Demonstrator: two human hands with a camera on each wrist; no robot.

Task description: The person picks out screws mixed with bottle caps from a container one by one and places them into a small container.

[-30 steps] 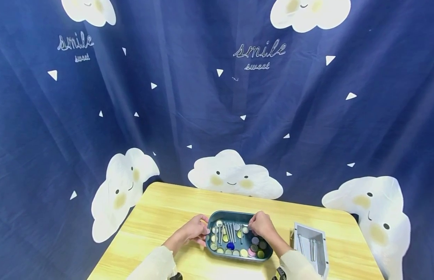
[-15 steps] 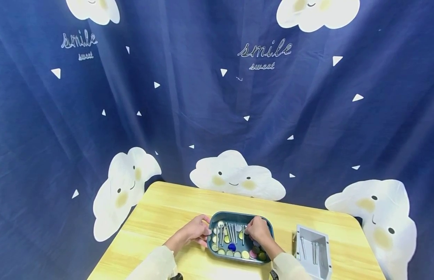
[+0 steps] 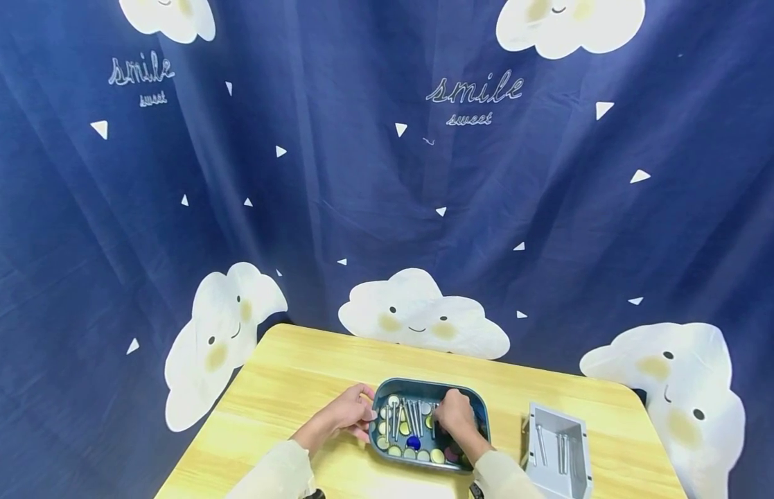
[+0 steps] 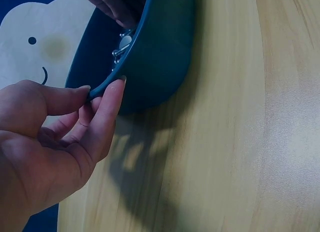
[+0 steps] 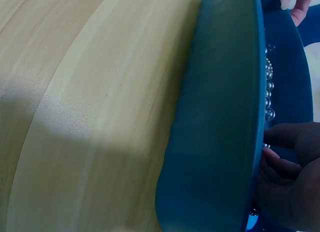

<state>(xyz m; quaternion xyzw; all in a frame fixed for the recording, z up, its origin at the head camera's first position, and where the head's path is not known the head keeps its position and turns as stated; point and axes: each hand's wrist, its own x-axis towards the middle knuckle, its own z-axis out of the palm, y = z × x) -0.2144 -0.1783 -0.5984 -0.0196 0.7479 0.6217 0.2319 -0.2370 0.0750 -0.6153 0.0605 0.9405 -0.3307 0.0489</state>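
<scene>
A dark teal oval tray [image 3: 418,466] holds several long metal bolts [image 3: 414,417] lying side by side among round flat discs [image 3: 437,455]. One disc [image 3: 414,443] is deep blue. At the tray's left end my left hand [image 3: 351,409] pinches the rim between thumb and fingers, plain in the left wrist view. My right hand [image 3: 455,414] reaches down inside the tray's right half. Its thumb and curled forefinger [image 5: 283,168] pinch the head of the rightmost bolt [image 3: 434,426], whose lower part shows below the fingers. Discs under this hand are partly hidden.
A grey rectangular box [image 3: 544,478] with several similar bolts [image 3: 563,454] inside stands on the wooden table [image 3: 312,353] to the right. Behind the table hangs a dark blue curtain [image 3: 362,194] with white clouds.
My right hand has moved left and slightly toward me within the tray, to the rightmost bolt. My left hand keeps its grip on the rim. The head view has shifted slightly.
</scene>
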